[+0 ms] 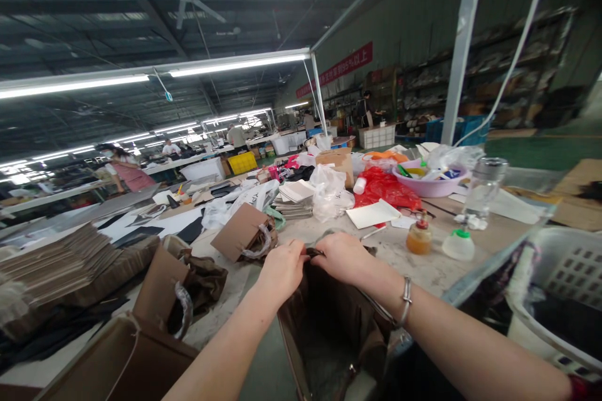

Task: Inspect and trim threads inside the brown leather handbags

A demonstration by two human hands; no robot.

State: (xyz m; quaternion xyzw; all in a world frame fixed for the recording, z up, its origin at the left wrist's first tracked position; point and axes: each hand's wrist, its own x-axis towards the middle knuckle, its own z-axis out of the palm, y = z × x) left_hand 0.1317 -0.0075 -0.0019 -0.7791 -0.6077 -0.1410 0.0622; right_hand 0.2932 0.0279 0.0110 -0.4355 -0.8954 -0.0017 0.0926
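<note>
A dark brown bag [324, 332] lies in front of me with its wide mouth facing me, showing a dark inside. At its far edge my left hand [285, 266] pinches the material, fingers closed. Close beside it, almost touching, my right hand [341, 257] grips the same edge with bent fingers. A metal fitting shows low on the bag's right side. To the left stand brown bag pieces [162, 288] with plastic-wrapped handles, and another brown panel [242, 232] with a wrapped handle lies beyond my left hand.
Stacked brown panels [61, 266] fill the left side. A glue bottle [419, 236], a green-capped bottle [458, 244] and a clear jar [486, 191] stand at the right. Behind are a red plastic bag [385, 188] and a pink basin [427, 185]. A white basket [559, 288] stands at the right edge.
</note>
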